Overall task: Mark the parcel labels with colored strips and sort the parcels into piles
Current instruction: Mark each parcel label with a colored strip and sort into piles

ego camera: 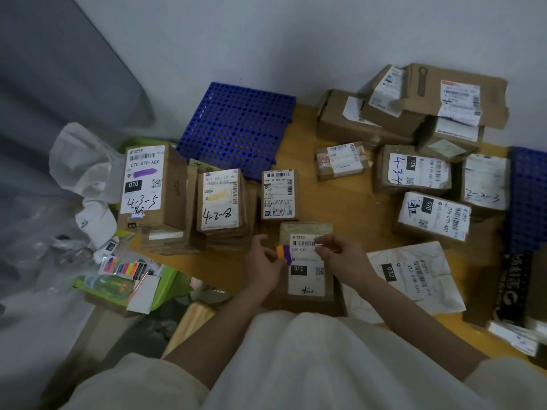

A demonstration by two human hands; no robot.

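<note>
At the counter's near edge, the left hand (263,263) pinches a pad of colored strips (282,252) and the right hand (337,254) pinches one strip over the unmarked parcel (306,261). Marked piles (183,196) stand left; the unsorted parcels (423,184) on the right remain.
</note>
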